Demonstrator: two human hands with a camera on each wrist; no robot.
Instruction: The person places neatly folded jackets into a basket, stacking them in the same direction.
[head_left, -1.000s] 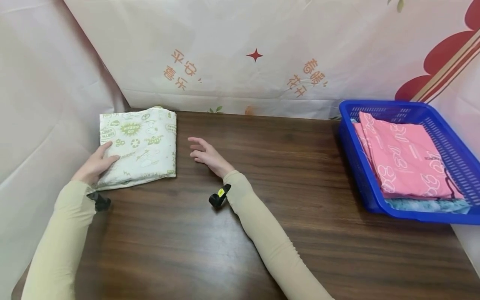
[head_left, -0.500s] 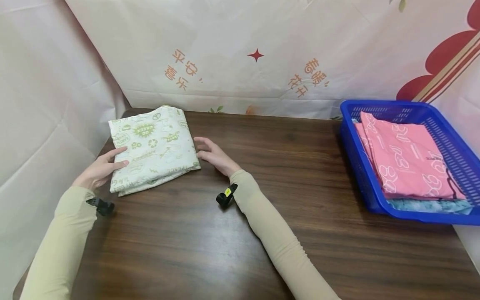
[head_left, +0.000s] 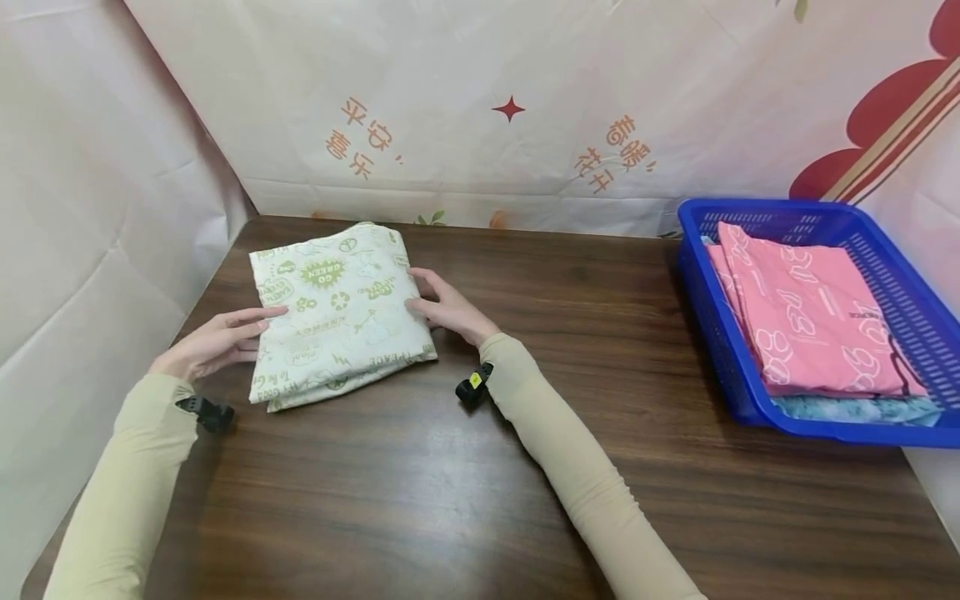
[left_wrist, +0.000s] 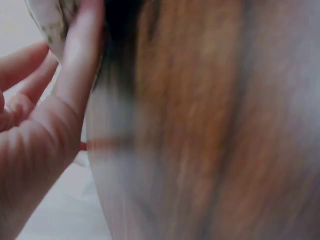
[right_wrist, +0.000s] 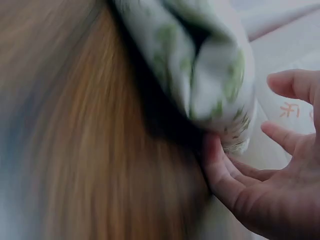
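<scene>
A folded white cloth (head_left: 341,312) with green print lies toward the left of the brown table, slightly turned in the head view. My left hand (head_left: 221,340) pinches its left edge; in the left wrist view the thumb (left_wrist: 82,55) lies against the cloth, with other fingers behind. At the right edge is my right hand (head_left: 453,308). In the right wrist view some of its fingertips (right_wrist: 215,150) touch the underside of the cloth's folded edge (right_wrist: 225,85), and the thumb (right_wrist: 295,84) stands apart from it. Whether the cloth is lifted off the table I cannot tell.
A blue plastic basket (head_left: 832,432) stands at the right, with a folded pink cloth (head_left: 821,321) on top of a light blue cloth (head_left: 862,409). White printed curtains (head_left: 465,100) hang behind and to the left of the brown wooden table (head_left: 570,333).
The white cloth has moved right and a little toward me, turning slightly, with my left hand on it. My right hand has shifted right and now touches the cloth's right edge. The basket is unmoved.
</scene>
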